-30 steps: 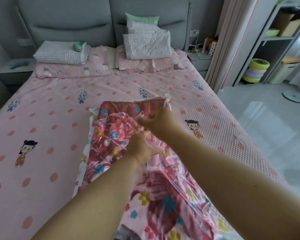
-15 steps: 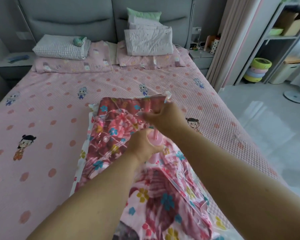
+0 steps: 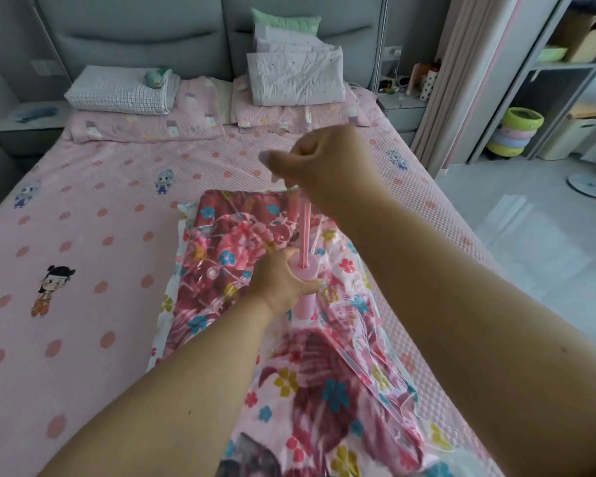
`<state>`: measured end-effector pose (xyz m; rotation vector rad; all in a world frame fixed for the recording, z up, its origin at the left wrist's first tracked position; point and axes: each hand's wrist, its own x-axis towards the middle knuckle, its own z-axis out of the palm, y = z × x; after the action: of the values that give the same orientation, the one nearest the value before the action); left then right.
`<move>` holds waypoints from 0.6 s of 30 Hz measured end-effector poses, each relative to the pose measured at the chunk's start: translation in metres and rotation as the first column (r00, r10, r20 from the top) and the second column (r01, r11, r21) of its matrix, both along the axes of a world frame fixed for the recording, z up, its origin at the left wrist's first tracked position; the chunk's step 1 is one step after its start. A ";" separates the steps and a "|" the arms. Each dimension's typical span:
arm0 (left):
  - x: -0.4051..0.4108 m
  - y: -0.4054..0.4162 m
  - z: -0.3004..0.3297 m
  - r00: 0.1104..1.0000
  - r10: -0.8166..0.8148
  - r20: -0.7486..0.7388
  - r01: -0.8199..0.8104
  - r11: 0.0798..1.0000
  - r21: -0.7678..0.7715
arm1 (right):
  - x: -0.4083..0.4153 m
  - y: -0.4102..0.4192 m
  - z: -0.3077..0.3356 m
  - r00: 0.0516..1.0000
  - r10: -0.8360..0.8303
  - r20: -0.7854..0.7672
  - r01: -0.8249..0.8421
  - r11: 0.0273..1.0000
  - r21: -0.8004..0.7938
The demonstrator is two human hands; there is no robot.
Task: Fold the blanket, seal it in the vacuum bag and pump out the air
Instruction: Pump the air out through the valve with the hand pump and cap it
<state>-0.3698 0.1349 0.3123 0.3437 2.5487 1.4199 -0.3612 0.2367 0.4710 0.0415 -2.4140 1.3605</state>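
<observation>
A folded flowered blanket [image 3: 227,242] in red, pink and white lies inside a clear vacuum bag [image 3: 369,342] on the pink bed. A pink hand pump [image 3: 305,287] stands upright on the bag near its middle. My left hand [image 3: 283,280] grips the pump's cylinder near its top. My right hand [image 3: 320,163] is raised above it and grips the handle, with the thin pink plunger rod [image 3: 304,228] drawn far out of the cylinder. The handle itself is hidden in my fist.
The pink bedspread [image 3: 100,235] stretches left of the bag. Pillows and folded quilts [image 3: 293,74] sit at the grey headboard. The bed's right edge drops to a grey floor [image 3: 530,235]; shelves and stacked coloured tubs [image 3: 516,132] stand beyond it.
My right hand has risen well above the cylinder, pulling the plunger rod out. My left hand has stayed on the pump's body.
</observation>
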 end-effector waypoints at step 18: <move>0.000 -0.004 0.000 0.997 0.001 -0.077 -0.005 0.999 -0.047 | 0.012 -0.005 -0.040 0.952 -0.037 0.304 -0.023 0.982 0.190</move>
<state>-0.3695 0.1314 0.3123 0.3942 2.6402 1.3706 -0.3496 0.2313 0.4305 -0.1393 -2.7946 1.2004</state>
